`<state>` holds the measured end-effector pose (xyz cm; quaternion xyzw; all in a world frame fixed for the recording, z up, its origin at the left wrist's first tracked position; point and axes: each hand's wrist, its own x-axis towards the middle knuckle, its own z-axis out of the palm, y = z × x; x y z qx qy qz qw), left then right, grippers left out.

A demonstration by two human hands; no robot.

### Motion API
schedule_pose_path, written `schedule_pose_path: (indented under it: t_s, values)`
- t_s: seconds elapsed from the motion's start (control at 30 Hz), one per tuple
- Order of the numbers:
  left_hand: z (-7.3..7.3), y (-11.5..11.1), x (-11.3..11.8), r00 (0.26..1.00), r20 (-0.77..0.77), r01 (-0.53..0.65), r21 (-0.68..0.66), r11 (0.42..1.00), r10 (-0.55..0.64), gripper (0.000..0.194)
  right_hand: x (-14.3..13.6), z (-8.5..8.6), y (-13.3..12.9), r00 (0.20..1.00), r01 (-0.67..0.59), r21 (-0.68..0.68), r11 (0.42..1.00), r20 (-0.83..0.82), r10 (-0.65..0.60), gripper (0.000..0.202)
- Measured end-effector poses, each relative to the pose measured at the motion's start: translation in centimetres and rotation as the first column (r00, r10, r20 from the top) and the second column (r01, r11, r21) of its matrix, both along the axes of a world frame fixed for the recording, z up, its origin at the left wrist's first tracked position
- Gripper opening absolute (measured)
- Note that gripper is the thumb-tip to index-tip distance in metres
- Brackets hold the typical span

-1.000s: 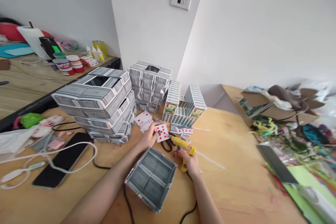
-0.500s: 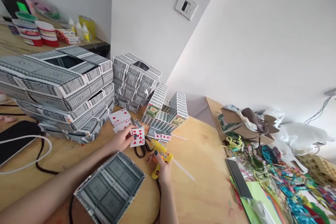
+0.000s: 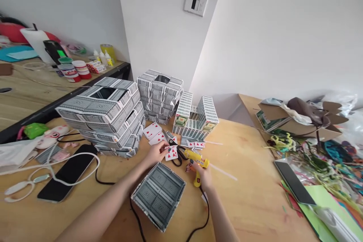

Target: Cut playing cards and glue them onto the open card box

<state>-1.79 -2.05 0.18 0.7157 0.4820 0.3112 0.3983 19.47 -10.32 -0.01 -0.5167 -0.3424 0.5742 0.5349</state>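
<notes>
My left hand (image 3: 155,154) pinches a heart-suited playing card (image 3: 171,154), which looks bent or doubled near its upper edge. In my right hand (image 3: 204,174) is a yellow glue gun (image 3: 196,159), its nozzle pointing left toward the card. Black-handled scissors (image 3: 178,160) lie between the two hands, partly under the card. Close to me sits a shallow open tray made of patterned cards (image 3: 160,193), just below my left hand. More loose playing cards (image 3: 153,131) lie face up beyond that hand, and a few small ones (image 3: 196,144) lie past the glue gun.
Card-built boxes (image 3: 113,115) are stacked at the left, with another stack (image 3: 160,94) behind. Card packs (image 3: 209,111) stand in rows near the wall. A black phone (image 3: 68,174) and white cable lie left. Craft scraps (image 3: 334,174) and a second phone (image 3: 294,181) fill the right.
The view has swung left, so the table's things sit farther right. The card in my left hand has tilted and its upper part appears folded. The glue gun stays in my right hand.
</notes>
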Motion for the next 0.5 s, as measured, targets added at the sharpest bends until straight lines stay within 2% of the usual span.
schedule_pose_path:
  t_s: [0.27, 0.5]
  values:
    - [-1.7, -0.7, -1.5, 0.991, -0.132, -0.021, 0.067, 0.998, 0.03, 0.02, 0.1, -0.5, 0.0, 0.998, -0.05, -0.087, 0.995, 0.036, 0.053, 0.03]
    - [-1.8, -0.6, -0.9, 0.986, -0.152, -0.049, 0.126, 0.991, 0.068, 0.027, -1.0, -1.0, 0.5, 0.987, -0.091, -0.071, 0.993, 0.128, 0.1, 0.028]
